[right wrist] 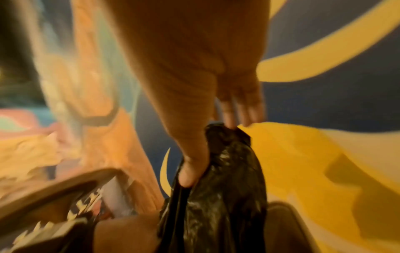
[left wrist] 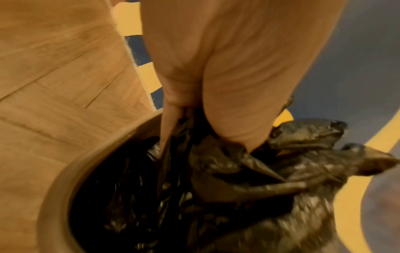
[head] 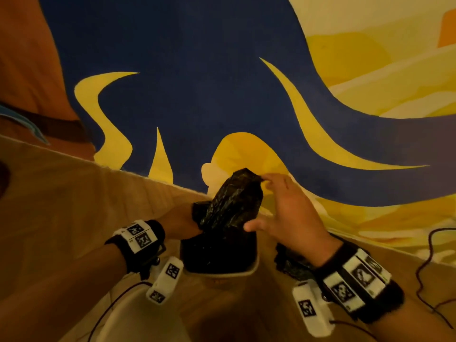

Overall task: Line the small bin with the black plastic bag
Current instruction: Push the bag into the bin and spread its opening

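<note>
Black plastic bag point(head: 230, 201) is partly seated in the small bin point(head: 249, 269), its upper part standing above the rim. Its 9 o'clock side is gripped by the left hand point(left wrist: 216, 95); its top is pinched at 12 o'clock by the right hand point(head: 288, 213). Wood floor point(head: 74, 193) lies at 9 o'clock, patterned rug point(head: 197, 70) at 12.

**Black plastic against blue and yellow**

The bag point(head: 230, 203) is black, its crinkled plastic flecked with pale glints. The bin point(left wrist: 65, 179) shows a tan-brown rim in the left wrist view. The floor point(head: 74, 193) is light brown wood with plank lines. The rug point(head: 197, 82) is deep blue with curling yellow shapes and a cream patch. The wrist bands point(head: 138, 239) are black, carrying white blocks printed with black square markers. A thin dark cable point(head: 430, 255) trails at the right.
</note>
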Action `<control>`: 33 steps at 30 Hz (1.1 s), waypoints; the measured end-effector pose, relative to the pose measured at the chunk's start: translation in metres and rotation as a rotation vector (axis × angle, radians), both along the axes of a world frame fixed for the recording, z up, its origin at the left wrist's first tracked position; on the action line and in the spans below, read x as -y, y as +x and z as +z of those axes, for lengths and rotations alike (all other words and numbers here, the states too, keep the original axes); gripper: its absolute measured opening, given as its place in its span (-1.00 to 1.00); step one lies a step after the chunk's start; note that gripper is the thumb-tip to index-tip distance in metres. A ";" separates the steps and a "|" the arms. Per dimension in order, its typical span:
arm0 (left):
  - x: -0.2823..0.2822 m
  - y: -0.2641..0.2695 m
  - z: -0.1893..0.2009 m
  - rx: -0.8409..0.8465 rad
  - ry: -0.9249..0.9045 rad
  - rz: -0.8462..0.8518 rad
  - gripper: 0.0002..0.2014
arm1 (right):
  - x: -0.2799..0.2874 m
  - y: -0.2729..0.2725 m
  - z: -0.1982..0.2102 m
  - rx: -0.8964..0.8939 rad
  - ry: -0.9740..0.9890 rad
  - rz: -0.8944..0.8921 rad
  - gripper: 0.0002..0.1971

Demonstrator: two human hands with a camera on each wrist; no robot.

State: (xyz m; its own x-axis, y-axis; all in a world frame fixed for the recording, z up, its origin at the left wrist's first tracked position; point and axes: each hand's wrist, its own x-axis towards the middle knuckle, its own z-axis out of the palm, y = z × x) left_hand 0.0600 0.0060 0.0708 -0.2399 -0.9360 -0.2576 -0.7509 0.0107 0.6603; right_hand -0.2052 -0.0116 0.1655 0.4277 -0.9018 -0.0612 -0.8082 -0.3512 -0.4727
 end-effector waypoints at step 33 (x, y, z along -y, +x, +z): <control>-0.063 0.034 0.052 0.374 -0.428 -0.041 -0.34 | -0.018 -0.014 -0.070 -0.186 -0.737 0.481 -0.28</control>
State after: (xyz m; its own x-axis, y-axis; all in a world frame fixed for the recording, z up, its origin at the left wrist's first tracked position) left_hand 0.0942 0.0687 0.1228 -0.2437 -0.9675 0.0677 -0.9260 0.2529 0.2802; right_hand -0.2192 0.0063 0.0956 0.8101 -0.4660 0.3559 -0.5368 -0.8336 0.1304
